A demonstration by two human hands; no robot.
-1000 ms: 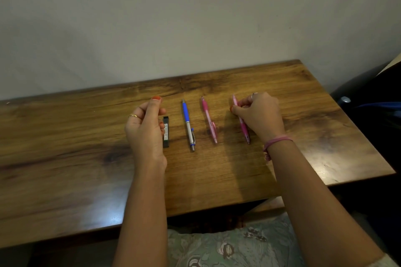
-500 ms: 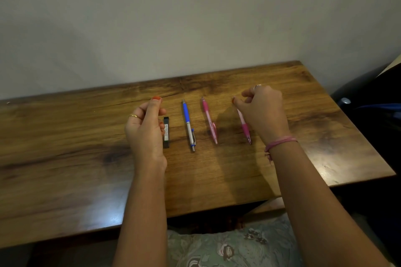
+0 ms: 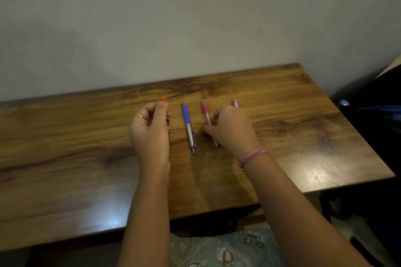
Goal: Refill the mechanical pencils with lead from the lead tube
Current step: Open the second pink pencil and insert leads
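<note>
On the wooden table (image 3: 86, 136) lie three mechanical pencils side by side. The blue and silver pencil (image 3: 188, 126) lies free in the middle. My right hand (image 3: 233, 131) is over the middle pink pencil (image 3: 205, 112), thumb on its left side and fingers on its right, while it still rests on the table. Only the top end of the far-right pink pencil (image 3: 235, 103) shows behind that hand. My left hand (image 3: 149, 130) hovers loosely curled, thumb up, holding nothing. It hides most of the black lead tube (image 3: 167, 122).
The table's back edge meets a plain wall. Dark objects (image 3: 368, 115) stand off the table's right side. My lap in patterned cloth (image 3: 217, 249) is below the front edge.
My right hand has let go of the far-right pink pencil and moved left onto the middle pink pencil. My left hand has barely moved.
</note>
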